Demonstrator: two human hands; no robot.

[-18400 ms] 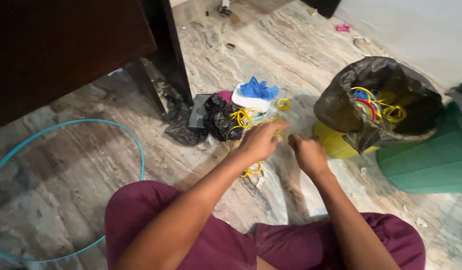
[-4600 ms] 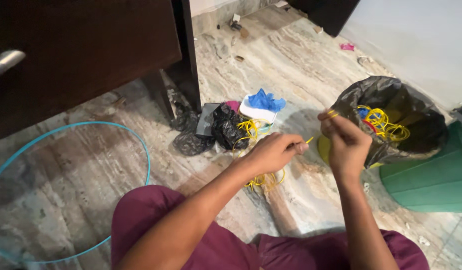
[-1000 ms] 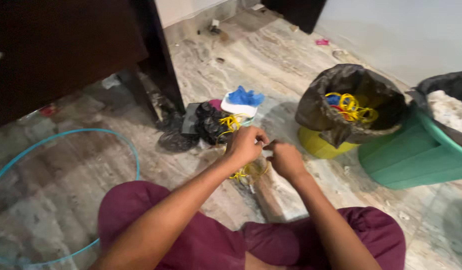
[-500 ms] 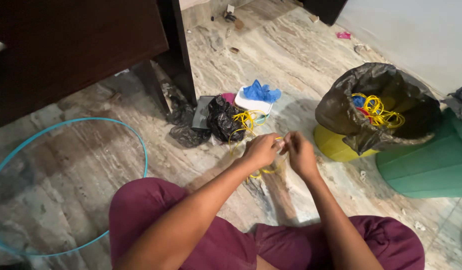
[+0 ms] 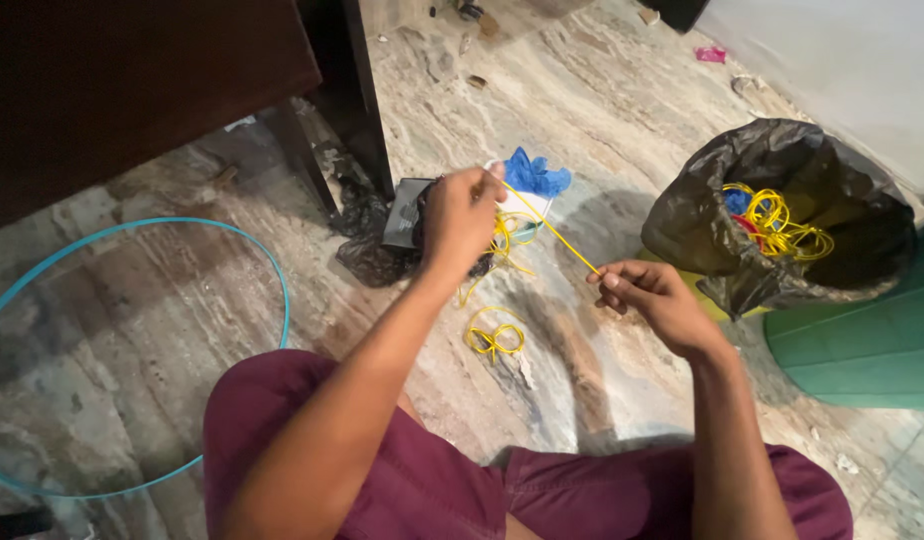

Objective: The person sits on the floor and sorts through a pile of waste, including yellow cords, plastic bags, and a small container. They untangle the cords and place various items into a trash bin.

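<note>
Yellow cord (image 5: pixel 550 228) runs taut and slanted between the two hands above the marble floor (image 5: pixel 582 110). Left hand (image 5: pixel 460 215) has its grip clenched on the upper end, near a blue glove (image 5: pixel 535 174) and a crumpled black bag (image 5: pixel 374 258) lying by the dark cabinet leg (image 5: pixel 354 95). Right hand (image 5: pixel 650 298) pinches the lower end between thumb and fingers. Below the cord, a small yellow coil (image 5: pixel 493 336) lies on the floor just ahead of the person's maroon trousers (image 5: pixel 412 480). To the right, a black-lined bin (image 5: pixel 782 215) holds more yellow loops, touching a green bucket (image 5: pixel 867 345). A teal hoop (image 5: pixel 142 330) lies at the left.
</note>
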